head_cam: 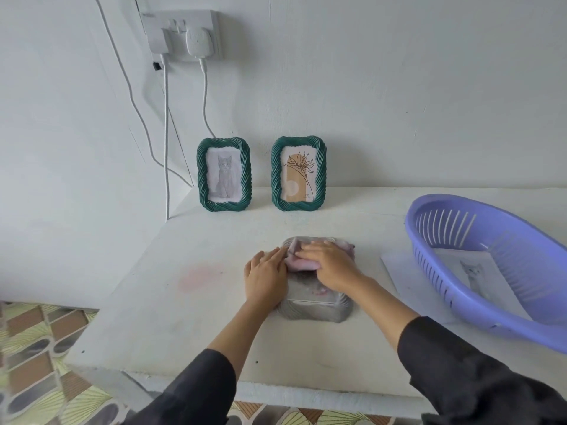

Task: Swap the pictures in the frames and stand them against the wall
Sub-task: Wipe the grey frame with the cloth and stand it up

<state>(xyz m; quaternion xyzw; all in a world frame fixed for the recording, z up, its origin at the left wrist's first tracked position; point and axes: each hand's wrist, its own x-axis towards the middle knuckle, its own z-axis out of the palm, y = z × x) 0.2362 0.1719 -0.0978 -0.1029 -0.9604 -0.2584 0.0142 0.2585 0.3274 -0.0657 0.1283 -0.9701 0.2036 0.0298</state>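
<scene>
Head view: a purple basket sits on the right of the counter, with a cat print showing inside it. White cables hang from a wall socket just left of two green twisted-rim frames, the cat frame and the plant frame, both upright against the wall. A grey frame lies flat near the front. The left grip rests on its left side, released and flat-fingered. The right grip presses a pink cloth onto it with straight fingers.
</scene>
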